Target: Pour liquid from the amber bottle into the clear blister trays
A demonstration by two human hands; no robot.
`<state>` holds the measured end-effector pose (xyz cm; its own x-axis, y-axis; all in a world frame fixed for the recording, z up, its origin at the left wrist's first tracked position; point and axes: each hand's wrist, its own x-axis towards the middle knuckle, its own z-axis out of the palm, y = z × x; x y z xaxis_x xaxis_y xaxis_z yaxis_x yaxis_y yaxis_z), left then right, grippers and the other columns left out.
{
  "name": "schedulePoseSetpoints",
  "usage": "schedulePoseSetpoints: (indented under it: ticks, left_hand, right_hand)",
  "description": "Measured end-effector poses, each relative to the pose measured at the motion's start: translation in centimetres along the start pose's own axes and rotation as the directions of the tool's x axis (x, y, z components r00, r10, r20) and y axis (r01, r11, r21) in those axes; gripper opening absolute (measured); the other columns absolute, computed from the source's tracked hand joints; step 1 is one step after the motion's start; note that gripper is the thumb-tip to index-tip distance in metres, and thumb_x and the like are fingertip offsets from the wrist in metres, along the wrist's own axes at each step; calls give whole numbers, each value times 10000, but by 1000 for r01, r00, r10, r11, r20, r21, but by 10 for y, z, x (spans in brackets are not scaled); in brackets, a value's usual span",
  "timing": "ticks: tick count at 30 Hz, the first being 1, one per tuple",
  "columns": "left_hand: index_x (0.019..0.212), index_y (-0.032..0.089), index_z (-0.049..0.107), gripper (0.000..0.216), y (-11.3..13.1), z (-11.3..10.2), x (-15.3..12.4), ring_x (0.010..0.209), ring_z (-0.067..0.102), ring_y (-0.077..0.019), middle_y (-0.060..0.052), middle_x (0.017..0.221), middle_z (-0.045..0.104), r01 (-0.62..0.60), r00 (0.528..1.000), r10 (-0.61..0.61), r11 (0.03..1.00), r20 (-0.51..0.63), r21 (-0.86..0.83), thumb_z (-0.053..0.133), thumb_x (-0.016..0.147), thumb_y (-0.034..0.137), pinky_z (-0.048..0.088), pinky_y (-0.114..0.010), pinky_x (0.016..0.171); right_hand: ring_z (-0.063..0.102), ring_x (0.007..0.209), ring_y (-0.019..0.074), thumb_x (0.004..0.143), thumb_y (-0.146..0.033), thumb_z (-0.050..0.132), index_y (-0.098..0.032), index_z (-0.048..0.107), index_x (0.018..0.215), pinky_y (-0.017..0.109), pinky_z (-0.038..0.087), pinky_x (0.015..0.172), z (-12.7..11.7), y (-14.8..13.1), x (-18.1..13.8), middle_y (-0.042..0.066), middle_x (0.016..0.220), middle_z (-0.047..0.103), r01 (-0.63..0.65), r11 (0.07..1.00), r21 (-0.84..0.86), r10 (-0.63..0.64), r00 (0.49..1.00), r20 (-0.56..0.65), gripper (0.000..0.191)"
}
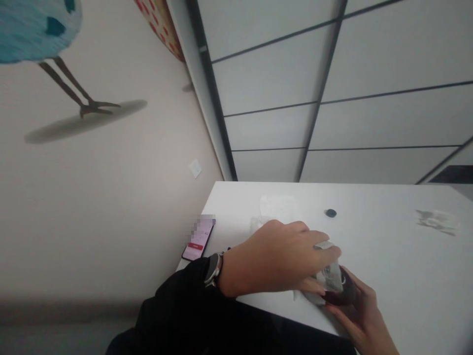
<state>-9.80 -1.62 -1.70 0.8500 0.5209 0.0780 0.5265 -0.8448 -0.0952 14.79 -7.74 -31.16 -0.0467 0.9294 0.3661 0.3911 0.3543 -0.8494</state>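
My left hand (277,259), with a watch on its wrist, reaches across the near part of the table. Its fingers close on a small pale packet (331,276) with faint grey print. Lower right, my right hand (364,310) wraps round a dark reddish-brown rounded container (347,291), perhaps a bottle or jar. The packet lies against the container, partly in front of it; whether it goes into an opening cannot be seen. A small dark round cap-like piece (330,213) rests on the table beyond my hands.
The white table (399,266) stands by a wall with a painted bird and by white panelled doors (269,128). A phone (199,239) with a lit screen lies at the left edge. Crumpled clear wrapping (438,222) sits at right; a translucent sheet (278,206) lies behind my left hand.
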Motion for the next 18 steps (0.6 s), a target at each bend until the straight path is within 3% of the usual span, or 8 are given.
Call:
schedulePoseSetpoints:
  ticks: [11,18]
  left_hand:
    - [1319,164,620,389,1,2,0,1007,662,-202,-71,1292,685,-6,999,7,1000,-43,20,563,1081,467,462,-322,564]
    - [1267,165,641,373,2,4,-1,953,651,-207,-67,1197,681,-15,998,18,999,-60,38,590,1064,474,427,-325,529]
  right_hand:
    - [704,1220,377,949,-435,694,-259,431,1542,516,672,910,0,10,-6,185,1488,596,-27,1000,0,27,1000,8,672]
    - [749,1129,390,938,-464,687,-316,462,1554,478,713,784,-1,-2,2,155,1403,660,96,992,-76,-101,994,-53,672]
